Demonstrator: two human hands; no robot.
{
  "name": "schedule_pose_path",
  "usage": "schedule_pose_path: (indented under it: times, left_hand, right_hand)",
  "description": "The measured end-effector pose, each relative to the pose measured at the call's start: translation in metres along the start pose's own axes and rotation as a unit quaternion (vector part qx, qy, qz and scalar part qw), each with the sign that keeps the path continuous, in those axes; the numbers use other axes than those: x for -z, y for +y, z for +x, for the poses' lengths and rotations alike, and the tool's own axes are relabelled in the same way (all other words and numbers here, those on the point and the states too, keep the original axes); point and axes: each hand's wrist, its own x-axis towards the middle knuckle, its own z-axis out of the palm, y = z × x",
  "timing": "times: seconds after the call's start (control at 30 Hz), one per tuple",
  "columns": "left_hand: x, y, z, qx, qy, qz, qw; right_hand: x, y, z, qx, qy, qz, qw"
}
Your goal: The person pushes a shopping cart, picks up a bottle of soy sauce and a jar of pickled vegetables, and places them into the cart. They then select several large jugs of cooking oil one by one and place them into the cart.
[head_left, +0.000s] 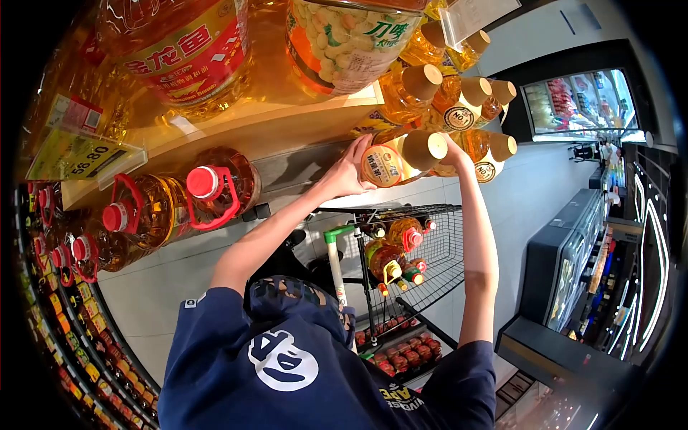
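A cooking oil bottle with a wide tan cap (425, 150) and a round orange-and-cream label (382, 165) is between my hands at the shelf's right end. My left hand (351, 170) grips its left side, thumb and fingers against the label end. My right hand (456, 153) is closed on its right side near the cap; part of those fingers is hidden behind the bottle. Similar tan-capped oil bottles (403, 93) stand packed just beyond it. Another tan-capped bottle (491, 149) is close beside my right hand.
Below my arms stands a wire shopping cart (441, 247) with several bottles in it and red packs beneath. Large oil jugs (344, 46) sit on the wooden shelf (272, 118). Red-capped jugs (215, 188) stand lower left. A freezer case (562, 258) lies to the right.
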Motion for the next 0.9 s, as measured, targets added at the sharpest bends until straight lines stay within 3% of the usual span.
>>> schedule_pose_path:
  times: [0.13, 0.27, 0.53, 0.73, 0.77, 0.9]
  left_hand:
    - [-0.005, -0.011, 0.009, -0.019, -0.007, -0.006, 1.000]
    - [-0.006, -0.015, 0.013, -0.030, -0.031, -0.035, 0.998]
    - [-0.017, -0.017, 0.023, -0.062, -0.010, -0.013, 0.998]
    - [-0.017, -0.008, 0.033, -0.033, -0.045, -0.028, 0.998]
    - [-0.016, -0.006, 0.035, -0.027, -0.055, -0.030, 0.998]
    - [-0.017, -0.006, 0.036, -0.017, -0.061, -0.025, 0.998]
  right_hand:
    - [0.012, -0.023, -0.007, -0.009, -0.001, 0.029, 1.000]
    - [0.022, -0.042, -0.017, -0.014, 0.017, -0.072, 0.997]
    - [0.012, -0.011, -0.018, -0.022, 0.052, -0.030, 0.998]
    - [-0.001, 0.023, -0.024, -0.035, 0.109, 0.027, 0.993]
    - [-0.003, 0.034, -0.025, -0.074, 0.061, -0.013, 0.995]
    - [-0.005, -0.021, -0.049, -0.154, 0.228, -0.043, 0.960]
